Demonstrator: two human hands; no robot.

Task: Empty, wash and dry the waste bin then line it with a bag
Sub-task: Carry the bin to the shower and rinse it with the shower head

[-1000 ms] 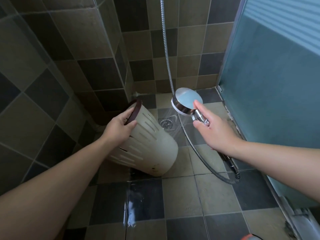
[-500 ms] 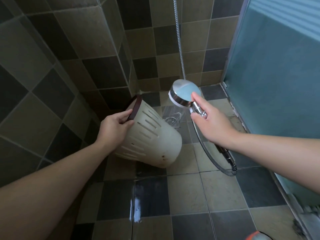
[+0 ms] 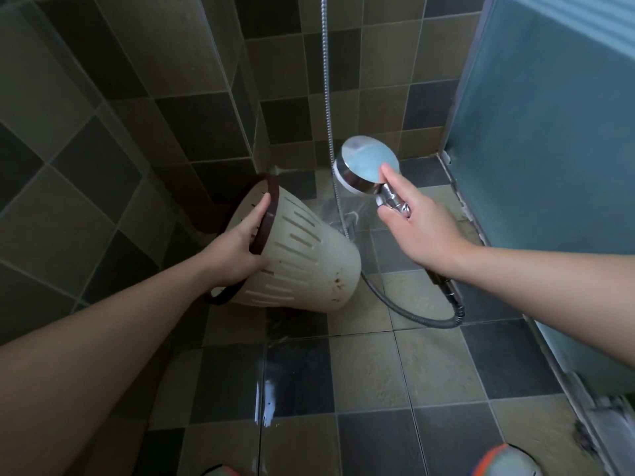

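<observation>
Your waste bin (image 3: 302, 262) is off the floor, tipped on its side over the tiled floor (image 3: 371, 372) in the shower corner, mouth toward the left wall, base pointing right and a bit down. It's cream plastic with vertical slots and a dark brown rim (image 3: 266, 214); there are a few brown stains near the base. Your left hand (image 3: 237, 249) grips it at the rim, fingers curled inside the mouth, thumb on the outside wall. Your right hand (image 3: 419, 228) is wrapped round the chrome handle of the shower head (image 3: 369, 166), index finger stretched up onto the back of the disc. The head sits above and right of the bin, not touching it, face turned away from you toward the floor. A faint haze under it looks like spray, but it's too blurred to tell where it lands. The metal hose (image 3: 412, 316) loops down from the handle, passes behind the bin's base, and a second run goes straight up the back wall. There's a wet streak on a dark tile nearer to you. A frosted blue-green glass panel (image 3: 549, 166) closes off the right side. Two shoe tips (image 3: 505, 462) with orange trim show at the bottom edge.
</observation>
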